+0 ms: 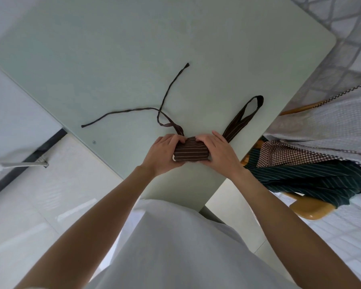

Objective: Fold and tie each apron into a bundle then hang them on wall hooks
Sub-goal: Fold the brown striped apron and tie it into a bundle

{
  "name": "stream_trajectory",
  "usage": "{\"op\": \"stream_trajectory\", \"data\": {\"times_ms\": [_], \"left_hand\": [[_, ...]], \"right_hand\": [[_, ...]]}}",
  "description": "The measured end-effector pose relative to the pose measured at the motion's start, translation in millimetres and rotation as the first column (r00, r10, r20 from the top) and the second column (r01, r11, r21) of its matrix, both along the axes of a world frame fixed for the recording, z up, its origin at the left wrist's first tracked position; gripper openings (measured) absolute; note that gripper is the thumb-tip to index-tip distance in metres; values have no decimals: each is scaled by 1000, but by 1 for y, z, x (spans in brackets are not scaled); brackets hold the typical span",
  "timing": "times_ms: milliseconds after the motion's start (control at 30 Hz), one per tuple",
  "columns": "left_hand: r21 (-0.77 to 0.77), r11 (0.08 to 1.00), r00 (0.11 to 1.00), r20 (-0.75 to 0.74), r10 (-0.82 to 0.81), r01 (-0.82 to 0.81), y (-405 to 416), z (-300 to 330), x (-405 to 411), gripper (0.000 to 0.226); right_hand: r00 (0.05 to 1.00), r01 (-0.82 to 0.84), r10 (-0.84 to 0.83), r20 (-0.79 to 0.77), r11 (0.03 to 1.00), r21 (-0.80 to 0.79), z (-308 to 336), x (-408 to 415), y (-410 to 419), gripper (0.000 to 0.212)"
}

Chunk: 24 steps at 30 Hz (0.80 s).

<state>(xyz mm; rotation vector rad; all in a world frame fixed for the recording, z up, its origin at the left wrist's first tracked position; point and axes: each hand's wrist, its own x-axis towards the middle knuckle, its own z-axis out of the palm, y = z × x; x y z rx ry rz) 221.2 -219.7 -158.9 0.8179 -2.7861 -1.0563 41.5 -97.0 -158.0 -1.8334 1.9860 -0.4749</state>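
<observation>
Pale table (133,49); spare aprons (313,163) right of rolled apron (191,154).

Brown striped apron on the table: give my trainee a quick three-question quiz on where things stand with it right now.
1. True or false: both the left hand and the right hand grip the rolled brown striped apron.
2. Multiple choice: the two thin tie strings are A) knotted round the bundle, B) lying loose on the table, C) dangling off the table edge.
3. Fill in: the wide neck loop extends from the bundle toward the table's ____ edge.

Key: 1 true; 2 B; 3 right.
</observation>
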Motion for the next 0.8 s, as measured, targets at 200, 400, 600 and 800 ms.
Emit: {"op": "stream_trajectory", "data": {"times_ms": [200,400,600,800], "left_hand": [[220,973,997,58,53,-64,-14,10,-6,62],[737,620,899,-37,436,-270,-10,44,-7,23],[297,894,936,216,279,-335,-4,50,12,15],[-106,958,951,129,280,-267,-14,47,31,20]], "right_hand": [[960,163,-187,210,979,124,15,1,-13,36],[313,581,-553,772,755,305,74,-4,-12,48],[16,761,-666,746,492,422,76,-23,-18,61],[367,775,-711,600,590,225,74,-13,-7,61]]}}
